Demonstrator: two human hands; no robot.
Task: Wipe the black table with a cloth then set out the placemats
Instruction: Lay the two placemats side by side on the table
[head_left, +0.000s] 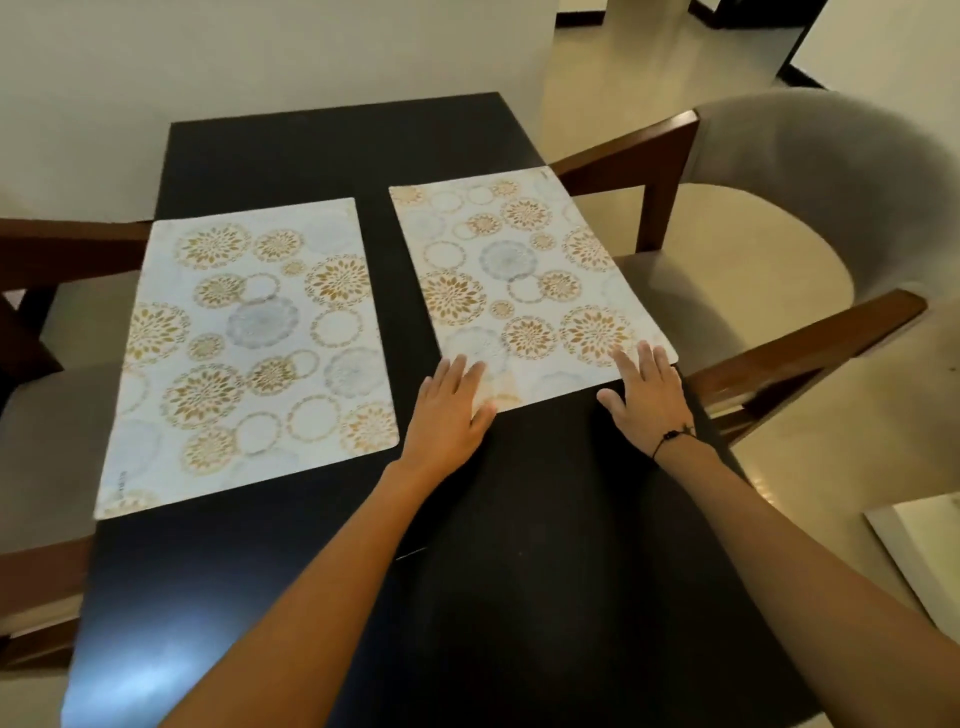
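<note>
Two pale placemats with gold and grey flower circles lie flat on the black table (519, 545). The left placemat (249, 353) sits along the table's left side. The right placemat (519, 280) lies at the right side, its far corner reaching the table's right edge. My left hand (449, 410) rests flat with straight fingers on the near left corner of the right placemat. My right hand (647, 395) lies flat on its near right corner, fingers spread. No cloth is in view.
A wooden armchair with a beige seat (753, 249) stands close at the table's right edge. Another chair (47, 364) stands at the left. A wall runs behind the table's far end, and tiled floor (649, 62) lies beyond at the right.
</note>
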